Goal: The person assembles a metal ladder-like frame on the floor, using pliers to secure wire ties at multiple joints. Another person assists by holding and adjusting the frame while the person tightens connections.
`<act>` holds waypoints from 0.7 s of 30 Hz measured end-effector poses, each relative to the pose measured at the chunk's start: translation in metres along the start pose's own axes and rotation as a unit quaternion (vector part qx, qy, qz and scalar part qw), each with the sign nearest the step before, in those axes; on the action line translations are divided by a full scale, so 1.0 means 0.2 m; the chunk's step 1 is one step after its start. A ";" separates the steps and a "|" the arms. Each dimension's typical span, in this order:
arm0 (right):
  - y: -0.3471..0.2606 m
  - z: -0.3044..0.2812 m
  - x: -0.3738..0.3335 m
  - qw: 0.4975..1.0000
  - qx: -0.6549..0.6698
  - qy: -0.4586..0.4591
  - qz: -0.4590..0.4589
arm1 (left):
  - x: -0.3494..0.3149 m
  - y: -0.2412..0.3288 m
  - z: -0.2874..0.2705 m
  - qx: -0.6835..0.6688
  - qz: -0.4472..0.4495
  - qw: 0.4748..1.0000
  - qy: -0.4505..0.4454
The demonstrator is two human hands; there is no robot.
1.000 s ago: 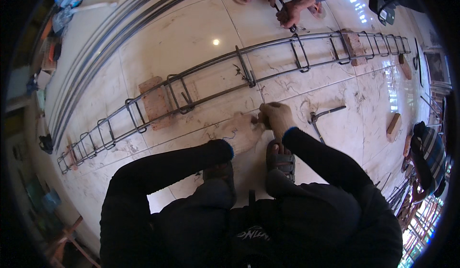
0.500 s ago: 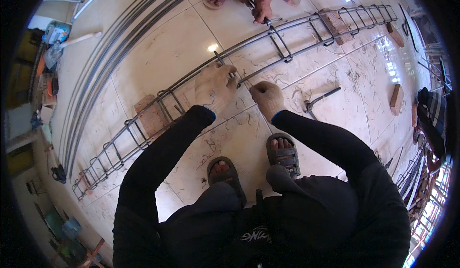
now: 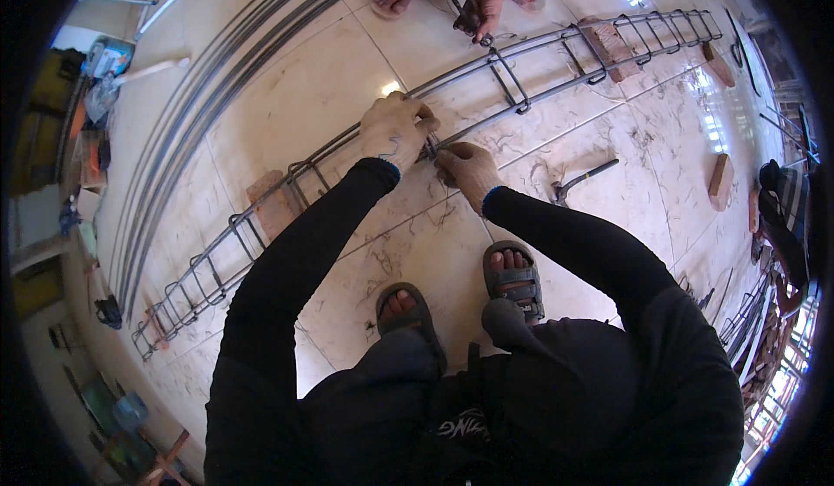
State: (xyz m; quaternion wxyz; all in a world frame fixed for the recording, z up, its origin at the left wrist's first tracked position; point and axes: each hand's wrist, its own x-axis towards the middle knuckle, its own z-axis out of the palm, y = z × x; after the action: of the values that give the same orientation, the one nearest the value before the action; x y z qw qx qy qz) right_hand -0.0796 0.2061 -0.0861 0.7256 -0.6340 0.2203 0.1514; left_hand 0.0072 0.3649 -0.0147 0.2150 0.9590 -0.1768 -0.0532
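Observation:
A long, narrow rebar cage (image 3: 547, 92) with square stirrups runs slantwise across the floor in front of me. My left hand (image 3: 395, 128), in a cream knit glove, is closed round a stirrup at the middle of the cage. My right hand (image 3: 471, 171), gloved too, is closed with its fingertips pinched at the near bar, right beside the left hand. Whatever lies between those fingertips is too small to make out. Across the cage, a co-worker's hands (image 3: 491, 0) hold dark metal pincers (image 3: 467, 19) over the far bar.
Bricks (image 3: 276, 204) prop up the cage; another brick (image 3: 719, 180) lies at the right. A black-handled tool (image 3: 586, 180) and scattered wire bits lie on the tiles. Long loose rebars (image 3: 195, 95) curve along the left. My sandalled feet (image 3: 512, 282) are close behind the cage.
My right hand has moved left and slightly up to the near bar beside my left hand. My left hand has shifted slightly up. The co-worker's hands and pincers have turned and lifted slightly.

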 end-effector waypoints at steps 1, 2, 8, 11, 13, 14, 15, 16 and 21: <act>0.00 0.02 -0.01 1.000 0.008 0.017 0.008 | -0.01 -0.01 0.00 -0.008 0.000 1.000 0.012; -0.01 0.04 -0.03 0.999 0.016 0.034 0.016 | -0.01 -0.02 0.00 -0.013 0.019 0.999 0.026; 0.16 -0.09 0.20 0.991 -0.128 -0.026 -0.040 | 0.05 0.06 0.01 -0.022 0.051 0.998 0.024; 0.05 -0.03 0.15 0.993 -0.089 -0.057 0.049 | 0.02 0.03 -0.02 -0.059 -0.044 0.996 -0.047; -0.06 -0.02 0.10 0.991 -0.027 -0.060 0.118 | 0.03 0.02 -0.05 -0.080 -0.096 0.989 -0.079; -0.07 -0.04 0.09 0.990 -0.028 -0.069 0.121 | 0.04 0.01 -0.04 -0.076 -0.082 0.991 -0.078; -0.08 -0.06 0.10 0.989 -0.029 -0.078 0.124 | 0.06 -0.01 -0.02 -0.072 -0.068 0.992 -0.077; -0.08 -0.07 0.10 0.990 -0.037 -0.075 0.117 | 0.08 -0.02 -0.01 -0.068 -0.053 0.993 -0.077; -0.04 -0.02 0.13 0.991 -0.052 -0.006 0.122 | 0.08 -0.01 0.02 -0.078 -0.034 0.995 -0.056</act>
State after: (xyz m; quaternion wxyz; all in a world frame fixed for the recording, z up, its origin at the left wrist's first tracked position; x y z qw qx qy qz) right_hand -0.0546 0.1987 -0.0938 0.6688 -0.6388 0.2834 0.2535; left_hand 0.0224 0.3602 -0.0197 0.2769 0.9403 -0.1513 -0.1276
